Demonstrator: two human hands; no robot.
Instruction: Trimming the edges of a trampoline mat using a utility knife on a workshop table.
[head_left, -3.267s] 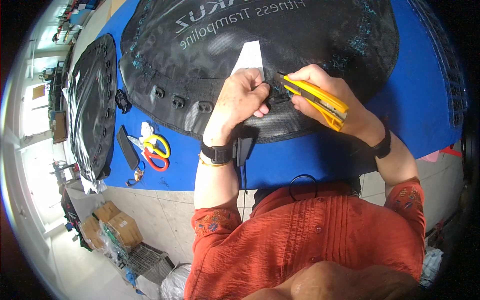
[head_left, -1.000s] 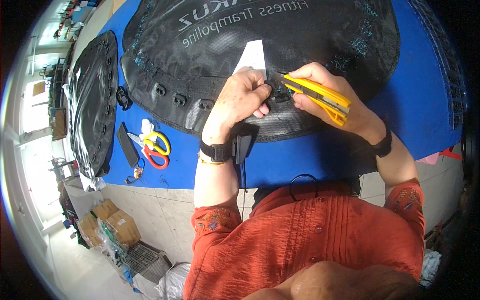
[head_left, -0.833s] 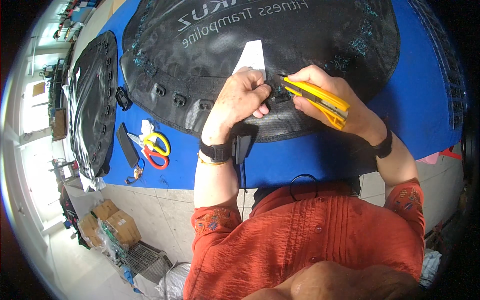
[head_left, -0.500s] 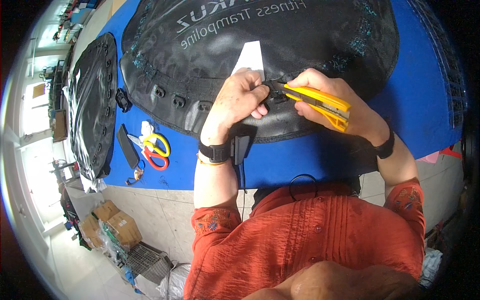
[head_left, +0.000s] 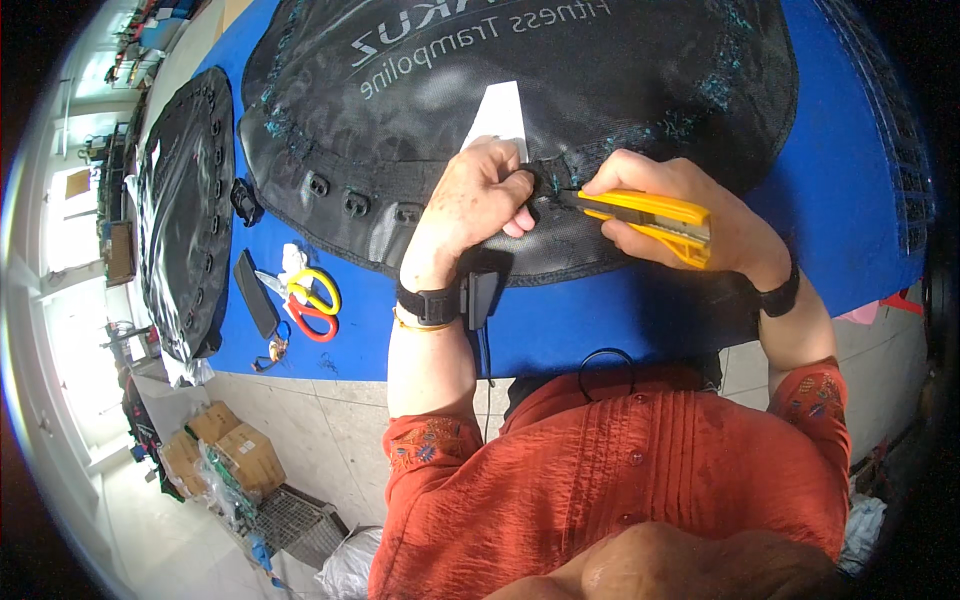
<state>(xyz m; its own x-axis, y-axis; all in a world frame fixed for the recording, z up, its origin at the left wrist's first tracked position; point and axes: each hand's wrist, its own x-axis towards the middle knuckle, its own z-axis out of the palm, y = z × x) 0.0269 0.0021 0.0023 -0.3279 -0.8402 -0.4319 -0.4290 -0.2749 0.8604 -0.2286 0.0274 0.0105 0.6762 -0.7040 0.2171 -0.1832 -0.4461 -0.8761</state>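
A round black trampoline mat lies across the blue table, with plastic loops along its hem and teal thread bits scattered on it. My left hand is closed, thumb against fingers, on a black webbing strap at the near hem. Just beyond its knuckles a white paper slip lies on the mat, its lower end hidden by the hand. My right hand is wrapped round yellow-handled thread snips. Their tips point left at the webbing, close to my left fingertips.
Scissors with red and yellow handles lie left of my left forearm, beside a black strip. Another black mat hangs over the table's left end. Cardboard boxes and a wire crate stand on the floor.
The snips and my right hand have shifted slightly right and toward me. More teal thread shows on the webbing. My left hand stays in place.
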